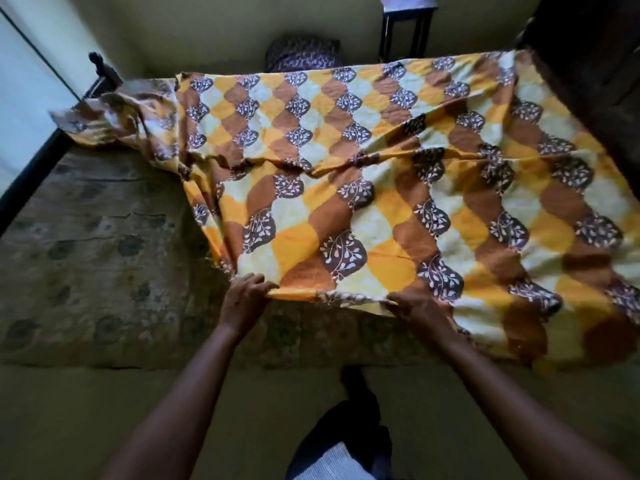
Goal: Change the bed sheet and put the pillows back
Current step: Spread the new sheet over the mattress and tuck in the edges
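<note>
Partly spread, the yellow-brown leaf-patterned sheet [381, 174] lies rumpled on the mattress [86, 254].

A dark stand [408, 8] (thin-legged) by the wall [207, 22].

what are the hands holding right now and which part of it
Both hands grip the patterned bed sheet by its near edge: the left hand close to the near left corner, the right hand further along the same edge. The sheet's left part lies bunched, leaving the mattress uncovered.

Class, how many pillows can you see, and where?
1. A dark patterned pillow lies beyond the far edge of the sheet, by the wall; others may be hidden.
</note>
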